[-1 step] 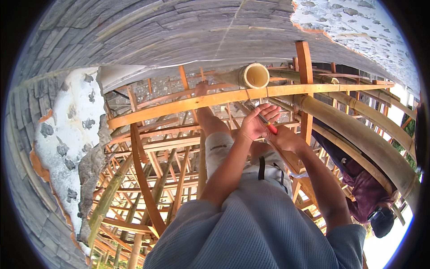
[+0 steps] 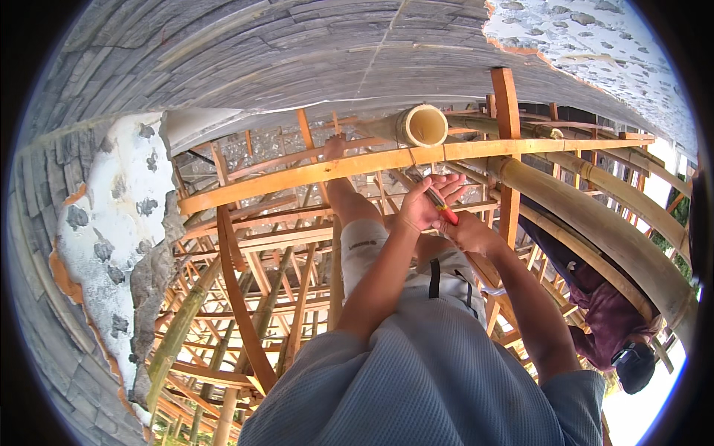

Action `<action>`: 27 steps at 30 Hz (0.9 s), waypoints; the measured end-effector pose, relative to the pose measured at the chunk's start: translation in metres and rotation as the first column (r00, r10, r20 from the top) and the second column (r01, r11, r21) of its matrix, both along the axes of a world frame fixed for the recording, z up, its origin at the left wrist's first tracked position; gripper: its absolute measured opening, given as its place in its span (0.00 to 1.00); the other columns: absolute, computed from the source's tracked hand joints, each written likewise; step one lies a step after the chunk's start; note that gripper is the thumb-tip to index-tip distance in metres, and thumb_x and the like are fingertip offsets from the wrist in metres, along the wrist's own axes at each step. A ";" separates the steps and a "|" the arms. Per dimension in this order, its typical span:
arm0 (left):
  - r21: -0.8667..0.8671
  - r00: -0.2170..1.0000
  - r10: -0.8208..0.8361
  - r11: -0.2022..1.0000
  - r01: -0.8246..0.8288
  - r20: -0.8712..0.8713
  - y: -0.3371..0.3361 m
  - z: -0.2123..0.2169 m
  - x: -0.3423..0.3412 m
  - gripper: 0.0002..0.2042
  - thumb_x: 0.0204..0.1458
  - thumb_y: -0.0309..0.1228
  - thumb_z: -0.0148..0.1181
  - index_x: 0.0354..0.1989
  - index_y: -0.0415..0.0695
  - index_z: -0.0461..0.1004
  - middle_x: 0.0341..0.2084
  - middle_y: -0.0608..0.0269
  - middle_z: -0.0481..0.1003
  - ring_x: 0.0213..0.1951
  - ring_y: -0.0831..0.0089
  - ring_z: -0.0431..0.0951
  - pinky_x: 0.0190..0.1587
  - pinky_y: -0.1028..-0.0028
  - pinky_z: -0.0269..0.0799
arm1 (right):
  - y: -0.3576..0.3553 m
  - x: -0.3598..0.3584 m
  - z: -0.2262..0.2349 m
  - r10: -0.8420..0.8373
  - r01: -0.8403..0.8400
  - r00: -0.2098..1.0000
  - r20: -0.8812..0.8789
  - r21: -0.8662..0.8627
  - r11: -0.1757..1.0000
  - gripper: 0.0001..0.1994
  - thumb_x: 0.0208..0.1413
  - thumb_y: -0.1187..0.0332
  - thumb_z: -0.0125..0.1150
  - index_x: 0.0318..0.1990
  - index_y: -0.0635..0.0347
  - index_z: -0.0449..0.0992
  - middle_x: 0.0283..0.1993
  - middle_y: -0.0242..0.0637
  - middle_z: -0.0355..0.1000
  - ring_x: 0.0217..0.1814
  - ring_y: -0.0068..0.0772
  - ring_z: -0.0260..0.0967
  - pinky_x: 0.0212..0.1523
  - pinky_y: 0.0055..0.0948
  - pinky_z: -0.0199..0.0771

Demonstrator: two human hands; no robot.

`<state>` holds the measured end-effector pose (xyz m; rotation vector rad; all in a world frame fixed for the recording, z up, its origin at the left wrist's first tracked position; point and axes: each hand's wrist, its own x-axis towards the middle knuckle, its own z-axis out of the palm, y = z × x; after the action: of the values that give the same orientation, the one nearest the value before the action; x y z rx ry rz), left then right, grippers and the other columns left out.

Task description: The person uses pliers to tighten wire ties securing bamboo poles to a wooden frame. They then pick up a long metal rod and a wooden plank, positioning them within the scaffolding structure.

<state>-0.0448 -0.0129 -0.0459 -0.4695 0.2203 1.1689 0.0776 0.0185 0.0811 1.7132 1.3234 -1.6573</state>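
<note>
In front of my waist, my right hand (image 2: 473, 232) is closed around the lower end of a red-handled tool (image 2: 449, 215). A yellow band rings its handle, and a metal shaft runs up and to the left; it looks like a screwdriver, but I cannot make out its tip. My left hand (image 2: 425, 206) is palm up with its fingers stretched and slightly bent, the shaft lying across it. Just beyond my hands, a long wooden batten (image 2: 320, 169) crosses from left to right. A thick bamboo pole (image 2: 425, 125) shows its hollow cut end above that batten, with thin wire beside it.
Below is a lattice of wooden battens and bamboo, with my bare leg (image 2: 348, 204) among it. An upright wooden post (image 2: 506, 111) and thick bamboo poles (image 2: 595, 215) stand to the right. A person in a maroon top (image 2: 613, 312) is beyond them. Grey stone cladding (image 2: 260, 52) curves overhead.
My right hand and the red handle have shifted slightly to the left. The fingers of my left hand are a little more bent. The surroundings stay the same.
</note>
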 end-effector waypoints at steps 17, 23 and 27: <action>-0.137 0.744 -0.345 0.935 0.328 -0.573 -0.054 -0.066 -0.083 0.18 0.66 0.46 0.60 0.31 0.43 0.71 0.20 0.64 0.70 0.25 0.70 0.73 0.37 0.66 0.73 | -0.120 -0.046 -0.172 -0.621 0.360 0.677 -0.395 -0.558 0.748 0.16 0.69 0.55 0.60 0.40 0.61 0.73 0.29 0.34 0.72 0.29 0.29 0.73 0.32 0.31 0.77; -0.333 -0.092 -0.334 0.943 -0.023 -0.938 -0.060 -0.041 -0.063 0.11 0.63 0.35 0.58 0.35 0.39 0.72 0.33 0.57 0.74 0.34 0.64 0.73 0.38 0.66 0.67 | -0.090 -0.024 -0.152 -0.740 0.693 0.655 -0.156 -0.266 0.670 0.11 0.68 0.65 0.57 0.45 0.67 0.74 0.32 0.39 0.77 0.27 0.28 0.75 0.28 0.31 0.78; 0.173 -0.642 0.175 0.983 0.067 -0.746 -0.018 0.028 -0.069 0.06 0.60 0.27 0.53 0.31 0.39 0.71 0.29 0.57 0.70 0.34 0.59 0.69 0.40 0.64 0.65 | -0.089 -0.012 -0.153 -0.671 0.666 0.726 -0.149 -0.090 0.740 0.13 0.69 0.67 0.53 0.44 0.73 0.74 0.31 0.42 0.76 0.26 0.28 0.72 0.26 0.36 0.72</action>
<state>-0.1137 -0.0307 -0.0184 1.2396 1.9832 1.3400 0.0653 -0.0706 -0.0718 2.2393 0.7447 -2.2354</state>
